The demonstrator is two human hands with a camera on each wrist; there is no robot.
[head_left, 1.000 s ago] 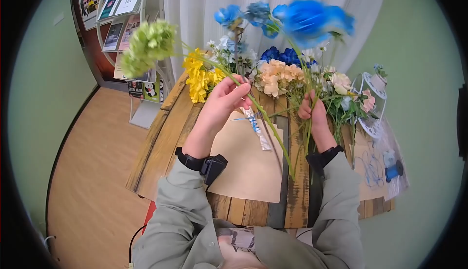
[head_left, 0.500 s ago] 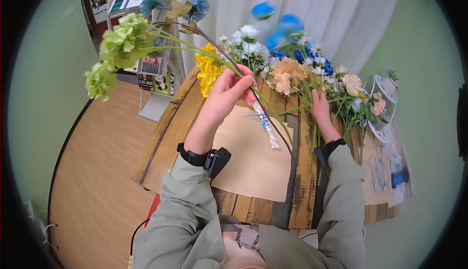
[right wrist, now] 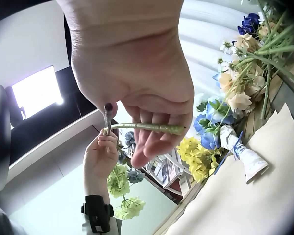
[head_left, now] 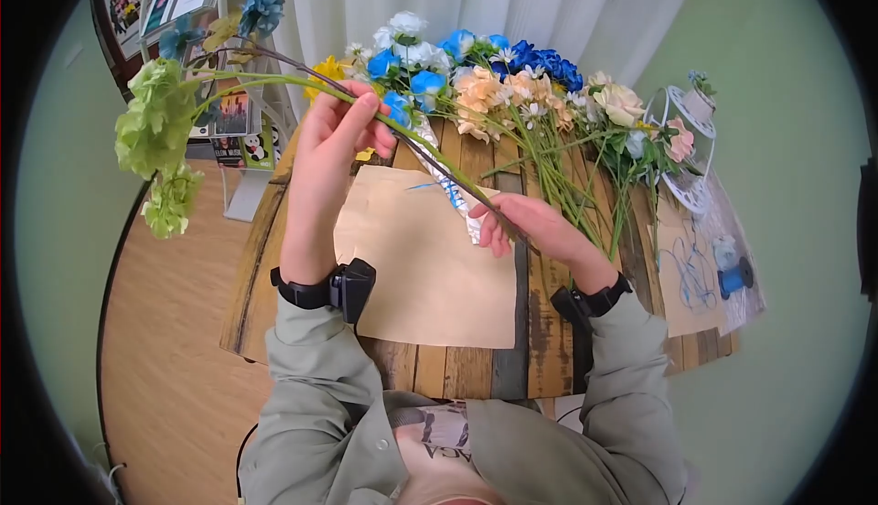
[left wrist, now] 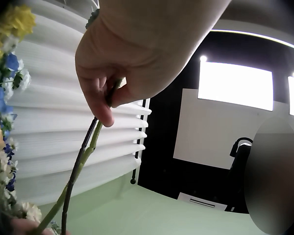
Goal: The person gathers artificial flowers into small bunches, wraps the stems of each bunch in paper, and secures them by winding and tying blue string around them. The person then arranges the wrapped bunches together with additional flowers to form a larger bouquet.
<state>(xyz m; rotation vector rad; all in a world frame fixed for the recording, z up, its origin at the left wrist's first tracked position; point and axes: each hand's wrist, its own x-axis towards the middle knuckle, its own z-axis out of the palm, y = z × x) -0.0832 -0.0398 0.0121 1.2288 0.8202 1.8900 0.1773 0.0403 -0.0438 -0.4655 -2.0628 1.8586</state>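
My left hand (head_left: 329, 144) pinches a green stem (head_left: 297, 81) and a dark stem (left wrist: 71, 188) together between thumb and fingers. From it, pale green flower heads (head_left: 155, 125) and a dusty blue flower (head_left: 262, 12) hang out to the left. My right hand (head_left: 540, 229) is at the stems' lower ends, its fingers loosely extended. In the right wrist view the green stem's cut end (right wrist: 174, 129) lies across those fingers. Below the stems sits a white-wrapped handle (head_left: 446, 185) tied with blue cord, with bright blue flowers (head_left: 426, 84) at its top.
A sheet of brown paper (head_left: 430, 276) lies on the wooden table (head_left: 549, 340). Peach flowers (head_left: 477, 93), dark blue and white ones line the back. On the right are a white stand (head_left: 686, 185) and a blue spool (head_left: 733, 278). A magazine rack (head_left: 240, 194) stands behind left.
The bright blue flowers my right hand held up now lie at the back of the table. That hand has come left to the stem ends; the green and dusty blue flowers swung left.
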